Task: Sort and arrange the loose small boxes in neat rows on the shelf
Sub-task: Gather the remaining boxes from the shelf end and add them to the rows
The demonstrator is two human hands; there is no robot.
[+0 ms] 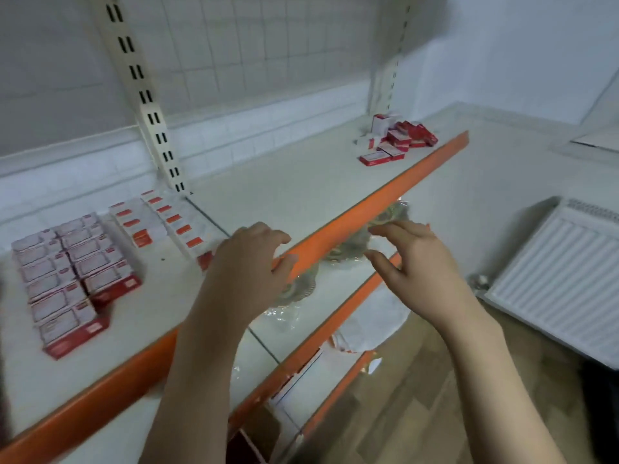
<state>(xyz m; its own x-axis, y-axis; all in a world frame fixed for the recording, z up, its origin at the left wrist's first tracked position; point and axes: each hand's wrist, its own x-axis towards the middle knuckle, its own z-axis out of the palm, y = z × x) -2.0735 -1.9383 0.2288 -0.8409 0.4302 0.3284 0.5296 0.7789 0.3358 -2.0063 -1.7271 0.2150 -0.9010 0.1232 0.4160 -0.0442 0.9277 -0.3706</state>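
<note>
head cam | looks forward and down | close over shelf (301,182) front edge | single view

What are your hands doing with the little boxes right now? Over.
Left hand and right hand empty, fingers loosely curled. Loose boxes untouched, far right of shelf. Nothing in the way.

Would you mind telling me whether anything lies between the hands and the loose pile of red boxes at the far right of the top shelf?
Nothing visible does. The left hand and right hand hover empty at the orange shelf edge, and only bare shelf surface lies between them and the loose boxes.
</note>
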